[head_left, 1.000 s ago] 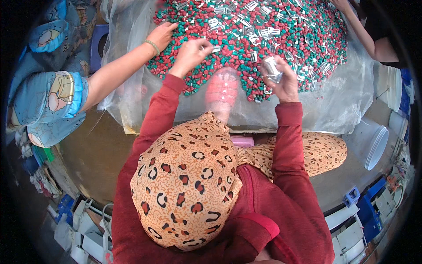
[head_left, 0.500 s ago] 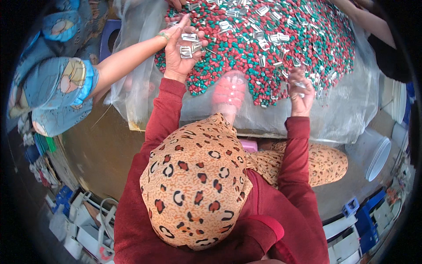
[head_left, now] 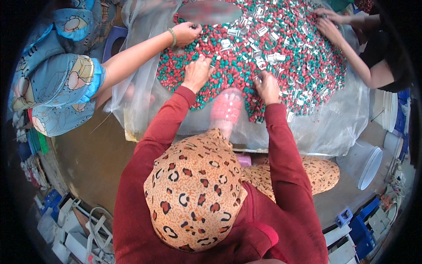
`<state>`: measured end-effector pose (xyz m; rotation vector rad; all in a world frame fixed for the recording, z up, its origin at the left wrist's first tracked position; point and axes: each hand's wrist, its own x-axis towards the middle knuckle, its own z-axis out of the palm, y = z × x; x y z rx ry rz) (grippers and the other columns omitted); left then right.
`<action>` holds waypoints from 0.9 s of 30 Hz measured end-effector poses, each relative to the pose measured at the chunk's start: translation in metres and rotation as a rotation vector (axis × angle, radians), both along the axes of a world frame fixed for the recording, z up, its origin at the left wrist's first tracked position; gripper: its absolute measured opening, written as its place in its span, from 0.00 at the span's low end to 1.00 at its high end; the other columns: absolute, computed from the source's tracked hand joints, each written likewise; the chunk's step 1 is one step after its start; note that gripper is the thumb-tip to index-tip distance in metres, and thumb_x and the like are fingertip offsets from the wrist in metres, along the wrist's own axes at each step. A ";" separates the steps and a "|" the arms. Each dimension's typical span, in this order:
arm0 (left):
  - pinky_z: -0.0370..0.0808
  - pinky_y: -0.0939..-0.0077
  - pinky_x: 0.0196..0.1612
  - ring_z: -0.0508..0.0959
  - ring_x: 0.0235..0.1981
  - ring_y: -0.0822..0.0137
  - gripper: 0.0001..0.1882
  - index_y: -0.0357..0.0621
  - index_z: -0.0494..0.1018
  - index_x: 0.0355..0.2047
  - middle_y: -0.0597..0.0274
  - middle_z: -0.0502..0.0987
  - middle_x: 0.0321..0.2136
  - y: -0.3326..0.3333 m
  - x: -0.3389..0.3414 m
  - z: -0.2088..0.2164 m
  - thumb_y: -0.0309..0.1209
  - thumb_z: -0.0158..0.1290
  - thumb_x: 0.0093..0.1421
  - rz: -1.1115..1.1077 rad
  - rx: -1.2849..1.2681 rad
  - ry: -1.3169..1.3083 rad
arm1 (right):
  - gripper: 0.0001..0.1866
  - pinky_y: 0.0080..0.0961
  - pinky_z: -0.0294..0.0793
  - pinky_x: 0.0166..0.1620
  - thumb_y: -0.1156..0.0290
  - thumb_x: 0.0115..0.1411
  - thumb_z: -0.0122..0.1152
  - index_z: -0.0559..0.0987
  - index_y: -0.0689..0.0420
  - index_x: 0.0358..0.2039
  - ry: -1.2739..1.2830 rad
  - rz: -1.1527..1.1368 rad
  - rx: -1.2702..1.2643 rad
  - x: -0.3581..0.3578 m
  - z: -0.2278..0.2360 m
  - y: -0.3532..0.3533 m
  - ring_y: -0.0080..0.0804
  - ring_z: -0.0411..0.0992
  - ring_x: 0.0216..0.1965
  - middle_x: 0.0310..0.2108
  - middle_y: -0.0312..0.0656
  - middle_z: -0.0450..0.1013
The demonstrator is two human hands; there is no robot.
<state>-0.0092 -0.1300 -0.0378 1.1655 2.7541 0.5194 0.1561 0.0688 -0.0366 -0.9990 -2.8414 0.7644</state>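
A wide heap of small red and green pieces (head_left: 237,72) lies before me, with pale rectangular buckle-like pieces (head_left: 275,57) scattered through it. My left hand (head_left: 198,74) reaches into the near left of the heap, fingers curled down. Something pale shows at its fingertips, too small to name. To the right, my right hand (head_left: 267,87) is also in the heap with bent fingers. A small whitish bit shows by its thumb, and its kind cannot be made out. My pink sandal (head_left: 226,108) rests at the heap's near edge, between both hands.
Translucent sheeting (head_left: 307,136) lies under the heap. A co-worker's closed hand (head_left: 187,33) is just beyond my left hand; another person's hands (head_left: 329,26) touch the far right. White buckets (head_left: 369,165) stand at right. Pale and blue plastic items (head_left: 72,220) lie behind me.
My left hand, earlier palm up with several buckle-like pieces, has turned down into the heap; those pieces no longer show in it. My right hand has moved left. The co-worker's left-side arm has drawn away.
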 end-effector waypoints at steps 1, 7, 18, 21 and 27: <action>0.74 0.59 0.34 0.77 0.32 0.54 0.12 0.44 0.75 0.33 0.55 0.75 0.31 0.006 0.001 -0.002 0.37 0.58 0.52 -0.008 0.002 -0.029 | 0.16 0.40 0.72 0.41 0.66 0.48 0.65 0.76 0.58 0.36 -0.054 -0.008 -0.023 -0.001 0.005 -0.001 0.48 0.73 0.40 0.35 0.51 0.74; 0.72 0.65 0.44 0.77 0.41 0.54 0.18 0.37 0.75 0.42 0.47 0.77 0.40 0.004 -0.003 0.040 0.36 0.54 0.55 0.063 0.376 -0.341 | 0.24 0.40 0.72 0.45 0.75 0.47 0.58 0.68 0.64 0.47 -0.107 0.012 -0.030 0.021 -0.018 -0.012 0.52 0.70 0.43 0.43 0.57 0.69; 0.64 0.88 0.13 0.70 0.19 0.76 0.08 0.43 0.69 0.32 0.70 0.71 0.24 0.019 -0.001 0.060 0.35 0.48 0.62 0.187 0.772 -1.570 | 0.09 0.18 0.71 0.24 0.64 0.58 0.56 0.74 0.57 0.28 0.698 -0.396 -1.648 0.011 0.039 0.013 0.23 0.72 0.24 0.22 0.36 0.72; 0.72 0.84 0.16 0.72 0.25 0.69 0.08 0.42 0.68 0.35 0.62 0.72 0.32 0.023 0.012 0.064 0.34 0.47 0.61 0.085 1.188 -1.915 | 0.05 0.29 0.80 0.34 0.71 0.55 0.52 0.71 0.59 0.31 0.930 -0.324 -2.089 0.013 0.060 0.011 0.39 0.75 0.35 0.36 0.45 0.73; 0.82 0.66 0.30 0.77 0.39 0.57 0.12 0.42 0.70 0.38 0.56 0.75 0.37 0.045 0.017 0.036 0.37 0.47 0.60 0.194 1.295 -2.280 | 0.13 0.26 0.79 0.27 0.76 0.53 0.51 0.67 0.57 0.41 1.064 -0.509 -2.249 0.007 0.091 0.015 0.39 0.72 0.34 0.37 0.46 0.70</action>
